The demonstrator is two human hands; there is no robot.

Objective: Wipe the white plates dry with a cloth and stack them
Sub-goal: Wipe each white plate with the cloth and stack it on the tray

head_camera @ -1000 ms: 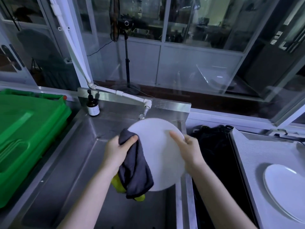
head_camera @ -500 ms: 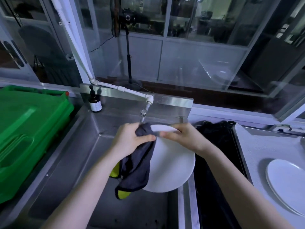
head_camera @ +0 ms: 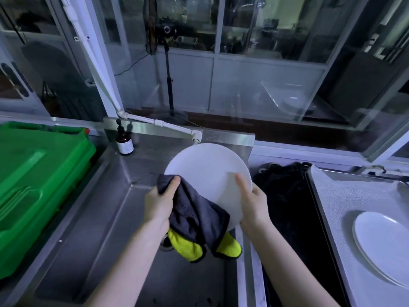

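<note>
Steel sink [head_camera: 88,218] below both hands. Left hand [head_camera: 158,202] pinches grey-yellow cloth [head_camera: 194,213] onto white plate [head_camera: 205,173], thumb on top. Right hand [head_camera: 252,204] clamps plate's opposite rim, thumb across face. Another plate [head_camera: 385,240] sits well right of that grip, on tray [head_camera: 332,196].

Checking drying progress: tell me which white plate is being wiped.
The plate over the sink: the right hand grips its edge, the left hand presses the cloth on it. The other plate lies on the right counter.

Smooth glossy white plate [head_camera: 208,171], fuzzy grey-yellow cloth [head_camera: 194,213], brushed steel sink [head_camera: 106,218]
</note>
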